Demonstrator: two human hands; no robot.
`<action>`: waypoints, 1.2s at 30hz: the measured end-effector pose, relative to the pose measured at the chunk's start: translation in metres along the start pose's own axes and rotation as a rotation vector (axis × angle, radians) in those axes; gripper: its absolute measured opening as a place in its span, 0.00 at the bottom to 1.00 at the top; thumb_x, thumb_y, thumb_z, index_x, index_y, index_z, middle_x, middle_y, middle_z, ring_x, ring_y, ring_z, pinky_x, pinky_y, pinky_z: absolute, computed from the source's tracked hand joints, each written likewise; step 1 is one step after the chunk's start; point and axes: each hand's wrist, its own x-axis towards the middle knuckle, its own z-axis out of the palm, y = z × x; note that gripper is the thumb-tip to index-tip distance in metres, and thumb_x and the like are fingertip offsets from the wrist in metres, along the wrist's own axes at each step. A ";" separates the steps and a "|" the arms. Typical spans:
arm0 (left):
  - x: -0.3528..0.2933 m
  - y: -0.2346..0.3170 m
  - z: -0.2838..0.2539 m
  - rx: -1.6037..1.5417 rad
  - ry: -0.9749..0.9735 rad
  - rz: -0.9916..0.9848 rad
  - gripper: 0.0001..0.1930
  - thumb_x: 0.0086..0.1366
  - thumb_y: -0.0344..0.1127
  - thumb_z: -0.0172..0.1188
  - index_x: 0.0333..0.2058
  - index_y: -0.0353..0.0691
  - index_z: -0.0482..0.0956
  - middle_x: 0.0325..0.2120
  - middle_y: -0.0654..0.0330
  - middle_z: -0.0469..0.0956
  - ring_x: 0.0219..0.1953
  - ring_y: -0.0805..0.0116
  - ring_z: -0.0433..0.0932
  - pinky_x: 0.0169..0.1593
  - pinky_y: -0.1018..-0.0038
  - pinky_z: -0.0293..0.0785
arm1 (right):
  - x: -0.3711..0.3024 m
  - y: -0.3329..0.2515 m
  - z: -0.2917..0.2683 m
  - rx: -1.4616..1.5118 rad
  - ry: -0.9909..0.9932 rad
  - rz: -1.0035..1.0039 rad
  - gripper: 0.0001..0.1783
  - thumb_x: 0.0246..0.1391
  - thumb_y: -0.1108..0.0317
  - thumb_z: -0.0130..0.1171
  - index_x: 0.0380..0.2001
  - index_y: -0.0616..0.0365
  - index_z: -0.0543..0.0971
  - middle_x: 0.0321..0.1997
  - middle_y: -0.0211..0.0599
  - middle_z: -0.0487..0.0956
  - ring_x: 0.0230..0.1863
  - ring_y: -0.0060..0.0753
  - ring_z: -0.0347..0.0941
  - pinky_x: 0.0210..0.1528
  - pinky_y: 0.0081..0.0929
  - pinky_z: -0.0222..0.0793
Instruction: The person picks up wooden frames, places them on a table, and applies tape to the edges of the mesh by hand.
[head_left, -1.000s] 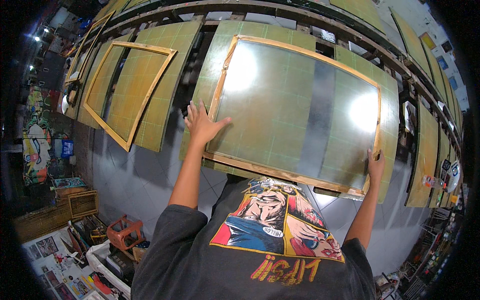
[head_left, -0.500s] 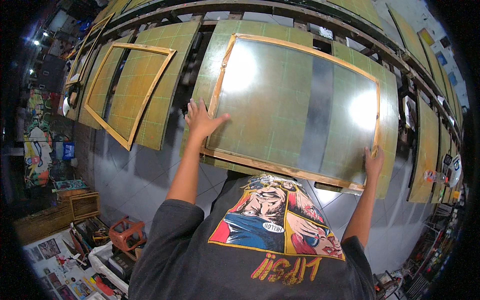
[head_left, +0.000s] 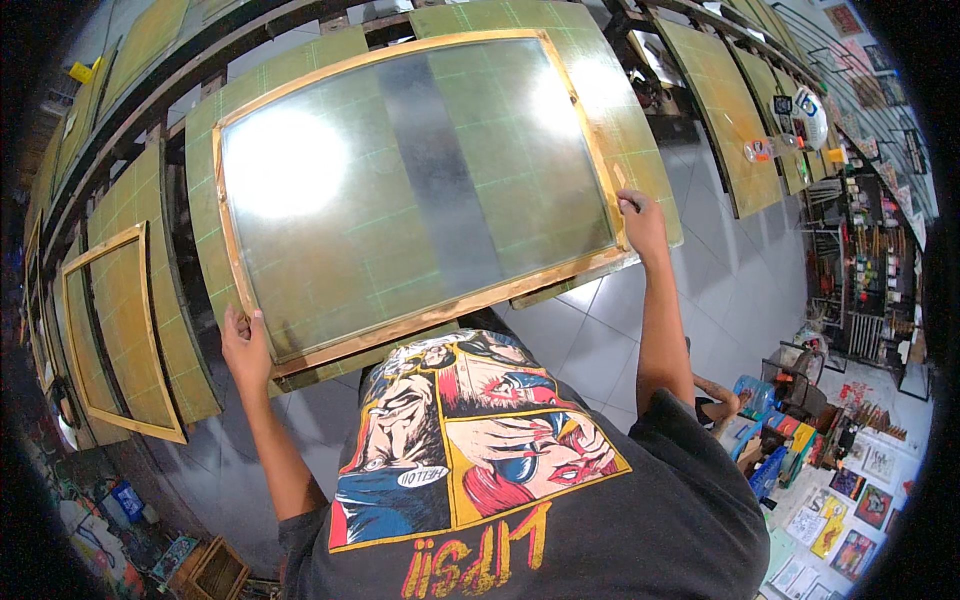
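A large silkscreen frame (head_left: pixel 375 327), wooden with pale translucent mesh stretched across it, lies over greenish, grid-lined boards (head_left: pixel 640 130) in front of me. By its near left corner is my left hand (head_left: pixel 245 348), thumb and fingers closed around the side rail. My right hand (head_left: pixel 643 222) is at the right rail, its fingers pinched together. A short pale strip (head_left: pixel 620 175), seemingly wood, sticks out past those fingertips. The hand covers its lower end. Bright light reflections lie on the mesh.
A smaller wooden frame (head_left: pixel 143 285) rests on boards to the left. Dark rails (head_left: pixel 280 20) run along the far side. A clear bottle (head_left: pixel 762 150) lies on a board at right. Behind on the right are a water jug (head_left: pixel 752 392), boxes and another person's bare limb (head_left: pixel 722 402).
My view has swung to the right, so the silkscreen frame appears farther left and tilted. My left hand has gone from spread fingers to closed on the rail. My right hand stays at the right rail.
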 end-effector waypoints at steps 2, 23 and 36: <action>-0.005 0.008 -0.002 -0.088 -0.048 -0.048 0.30 0.63 0.40 0.59 0.57 0.26 0.64 0.44 0.45 0.76 0.42 0.62 0.76 0.48 0.70 0.71 | -0.001 0.012 0.003 -0.048 -0.002 -0.039 0.15 0.55 0.67 0.54 0.42 0.63 0.80 0.41 0.50 0.81 0.44 0.42 0.78 0.49 0.31 0.70; -0.001 0.003 -0.007 -0.260 -0.082 -0.045 0.20 0.68 0.42 0.47 0.40 0.27 0.78 0.40 0.46 0.77 0.46 0.57 0.74 0.52 0.70 0.66 | -0.010 -0.016 0.010 -0.125 -0.006 0.026 0.18 0.56 0.65 0.55 0.43 0.69 0.79 0.39 0.53 0.81 0.43 0.40 0.78 0.48 0.31 0.70; -0.001 -0.023 0.006 -0.165 -0.021 0.050 0.18 0.68 0.42 0.48 0.42 0.30 0.77 0.44 0.47 0.75 0.50 0.53 0.72 0.56 0.67 0.64 | -0.017 -0.039 0.009 -0.215 -0.003 0.112 0.21 0.56 0.59 0.55 0.41 0.69 0.79 0.37 0.53 0.81 0.41 0.41 0.78 0.46 0.32 0.70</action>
